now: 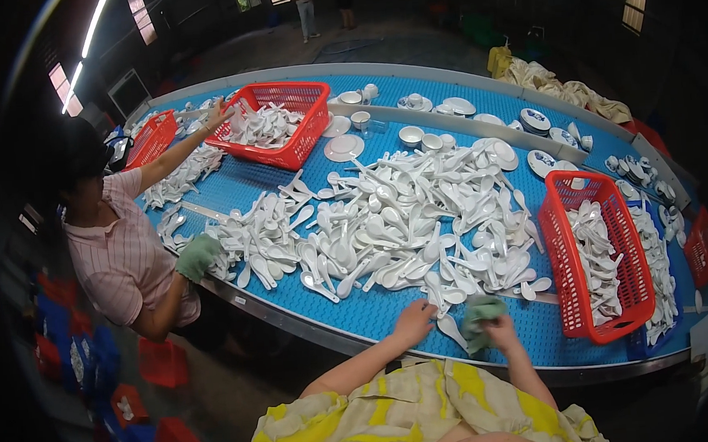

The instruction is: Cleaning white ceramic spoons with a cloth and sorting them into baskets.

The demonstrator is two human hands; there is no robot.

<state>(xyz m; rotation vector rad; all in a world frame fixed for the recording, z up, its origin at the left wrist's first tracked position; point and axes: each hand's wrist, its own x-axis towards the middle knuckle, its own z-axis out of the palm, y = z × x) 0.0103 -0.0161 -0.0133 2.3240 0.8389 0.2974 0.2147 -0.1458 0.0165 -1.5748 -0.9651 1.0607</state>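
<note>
My left hand reaches over the blue table at the near edge of a big heap of white spoons. Its thumb and fingers are apart, with the fingertips close to the spoons; whether they touch one is too small to tell. A single white spoon lies between my two hands, next to a green cloth. My right hand is closed on that cloth, which hides part of the fingers.
Right of me stands a red basket of spoons. Left, a person in a striped shirt has one green-gloved hand at the spoons and the other at a second red basket. Plates and bowls sit beyond the heap.
</note>
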